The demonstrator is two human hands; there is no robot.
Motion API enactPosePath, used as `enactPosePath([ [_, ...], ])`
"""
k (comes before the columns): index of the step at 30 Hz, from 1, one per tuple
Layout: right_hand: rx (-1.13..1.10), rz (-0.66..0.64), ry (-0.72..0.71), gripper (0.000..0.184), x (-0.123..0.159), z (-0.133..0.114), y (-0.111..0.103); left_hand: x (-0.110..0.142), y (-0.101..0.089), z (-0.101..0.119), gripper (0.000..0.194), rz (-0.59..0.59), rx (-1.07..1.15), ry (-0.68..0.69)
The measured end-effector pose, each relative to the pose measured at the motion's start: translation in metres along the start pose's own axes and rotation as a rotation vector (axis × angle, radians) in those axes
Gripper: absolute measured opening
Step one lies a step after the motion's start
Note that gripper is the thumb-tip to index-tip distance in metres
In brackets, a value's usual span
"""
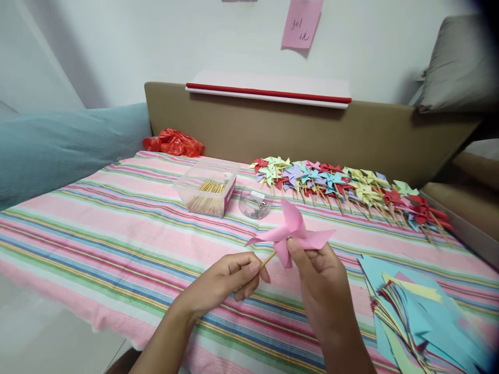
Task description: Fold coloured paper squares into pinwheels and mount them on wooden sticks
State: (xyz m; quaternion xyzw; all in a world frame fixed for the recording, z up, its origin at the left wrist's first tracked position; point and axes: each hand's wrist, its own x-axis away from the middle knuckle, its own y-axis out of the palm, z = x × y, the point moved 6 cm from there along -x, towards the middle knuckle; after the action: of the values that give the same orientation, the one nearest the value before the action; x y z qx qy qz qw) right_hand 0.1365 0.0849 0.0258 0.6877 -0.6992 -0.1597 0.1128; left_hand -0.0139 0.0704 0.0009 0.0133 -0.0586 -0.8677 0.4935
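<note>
A pink paper pinwheel (295,232) is held up over the striped cloth, between my two hands. My left hand (236,275) pinches its thin wooden stick (268,258), with thumb and forefinger closed near the lower end that shows. The thumb of my right hand (317,265) presses on the pinwheel's centre, where a small metal pin head (289,238) shows. The other right fingers curl behind the paper, partly hidden. Just beyond the hands stands a round clear container (245,208) with small metal pins and a white label.
A clear plastic box (187,188) of wooden sticks stands behind my left hand. Finished pinwheels (331,182) in several colours lie along the back right. Cut coloured paper (432,317) is piled at the front right. A red plastic bag (175,142) lies at the back left.
</note>
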Motion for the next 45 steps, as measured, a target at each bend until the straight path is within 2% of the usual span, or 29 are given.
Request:
enactPosePath([
  [2,-0.045,0.031,0.027,0.030,-0.004,0.000,-0.004,-0.002,0.000,-0.001,0.035,-0.002,-0.047,-0.013],
  [6,-0.130,-0.045,0.047,0.038,-0.009,0.000,-0.003,-0.002,0.002,-0.002,0.034,-0.034,-0.087,-0.024],
  [23,-0.203,-0.011,0.002,0.037,-0.020,0.016,0.002,-0.004,-0.004,-0.014,0.039,-0.056,-0.290,-0.077],
  [27,-0.171,0.022,0.013,0.050,-0.023,0.019,-0.001,-0.008,-0.006,-0.012,0.041,0.048,-0.257,-0.039],
  [30,0.075,0.030,0.059,0.039,-0.023,0.025,-0.005,-0.012,-0.018,-0.014,0.039,0.276,-0.170,0.039],
  [32,0.303,-0.088,0.086,0.038,-0.020,0.030,0.001,-0.013,-0.030,-0.020,0.034,0.475,-0.078,0.083],
  [34,0.464,-0.266,0.091,0.037,-0.012,0.036,0.014,-0.013,-0.037,-0.029,0.033,0.610,0.042,0.090],
  [37,0.592,-0.395,0.024,0.027,-0.001,0.044,0.030,-0.015,-0.035,-0.041,0.041,0.648,0.204,0.053],
  [41,0.675,-0.399,-0.055,0.026,0.000,0.051,0.037,-0.016,-0.029,-0.045,0.045,0.648,0.322,0.032],
  [45,0.774,-0.413,-0.074,0.028,-0.001,0.052,0.035,-0.016,-0.028,-0.049,0.045,0.632,0.329,0.020],
])
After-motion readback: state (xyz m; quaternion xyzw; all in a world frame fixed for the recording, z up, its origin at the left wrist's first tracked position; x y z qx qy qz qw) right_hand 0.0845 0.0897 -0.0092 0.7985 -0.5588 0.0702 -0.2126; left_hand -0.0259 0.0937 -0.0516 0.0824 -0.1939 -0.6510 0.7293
